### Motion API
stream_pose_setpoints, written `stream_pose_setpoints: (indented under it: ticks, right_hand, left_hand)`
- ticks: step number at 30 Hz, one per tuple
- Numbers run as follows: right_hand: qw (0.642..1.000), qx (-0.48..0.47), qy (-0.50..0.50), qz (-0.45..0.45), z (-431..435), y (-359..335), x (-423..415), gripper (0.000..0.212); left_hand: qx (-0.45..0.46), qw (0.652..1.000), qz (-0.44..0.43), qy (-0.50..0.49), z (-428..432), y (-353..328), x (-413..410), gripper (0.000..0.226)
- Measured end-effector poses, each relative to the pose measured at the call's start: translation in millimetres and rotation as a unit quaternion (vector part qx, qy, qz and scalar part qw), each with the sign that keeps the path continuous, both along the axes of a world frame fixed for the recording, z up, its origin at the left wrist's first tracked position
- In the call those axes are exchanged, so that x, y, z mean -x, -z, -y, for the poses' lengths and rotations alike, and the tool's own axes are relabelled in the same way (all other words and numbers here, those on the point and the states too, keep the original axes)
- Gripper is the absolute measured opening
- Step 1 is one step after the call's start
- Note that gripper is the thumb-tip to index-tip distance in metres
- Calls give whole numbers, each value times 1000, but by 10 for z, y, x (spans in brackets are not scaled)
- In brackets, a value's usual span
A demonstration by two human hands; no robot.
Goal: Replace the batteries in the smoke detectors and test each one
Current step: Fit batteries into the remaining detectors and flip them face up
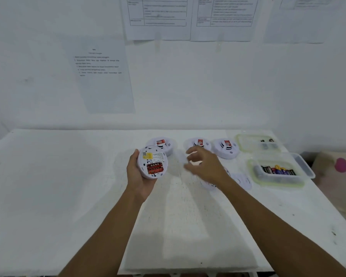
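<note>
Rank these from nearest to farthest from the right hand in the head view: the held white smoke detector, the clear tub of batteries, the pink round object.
1. White smoke detector, held left of the right hand.
2. Clear tub of batteries, to its right.
3. Pink round object, far right, beyond the table.

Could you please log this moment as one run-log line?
left hand: holds detector, back up, red batteries seated | right hand: empty, open, blurred | battery tub: right

1. my left hand (137,176) holds a detector (152,162) above the table (68,186).
2. three detectors (198,144) line the far edge.
3. right of them sit two tubs, the near tub (278,177) holding batteries (277,169).
</note>
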State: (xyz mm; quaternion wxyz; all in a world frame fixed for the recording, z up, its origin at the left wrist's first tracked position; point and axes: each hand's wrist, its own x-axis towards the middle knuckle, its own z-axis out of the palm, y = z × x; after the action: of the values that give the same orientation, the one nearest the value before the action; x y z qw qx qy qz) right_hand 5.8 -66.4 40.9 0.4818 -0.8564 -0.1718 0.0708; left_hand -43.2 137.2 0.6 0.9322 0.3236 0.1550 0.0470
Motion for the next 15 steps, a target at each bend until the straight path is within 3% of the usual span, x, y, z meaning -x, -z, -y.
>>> stream_pose_setpoints:
  ticks: [1,2,4,5,7,9,12,15]
  right_hand:
    - [987,-129,20,-89,41,-61,-8,23]
    - [949,-255,27,-181,87,-96,-23,23]
    - [828,-451,14,-333,179,-121,-35,34]
    - [784,-498,11,-371,217,-121,-41,37]
    - [743,-532,7,-405,253,-130,-25,37]
    - [758,-513,26,-401,238,-144,-3,33]
    - [869,-374,87,-310,189,-186,33,52]
    - [931,-265,130,-215,130,-211,91,62]
  left_hand:
    - [2,1000,2,1,24,-2,-11,53]
    - [5,1000,3,3,59,-7,-24,51]
    - [10,1000,4,11,141,-19,-48,49]
    - [12,1000,8,18,185,-27,-60,49]
    - [9,999,12,30,272,-35,-92,49]
    - [0,999,19,37,350,-39,-128,48]
    - [-2,998,26,57,493,-44,-169,49]
    - [-2,998,13,64,656,-59,-191,48]
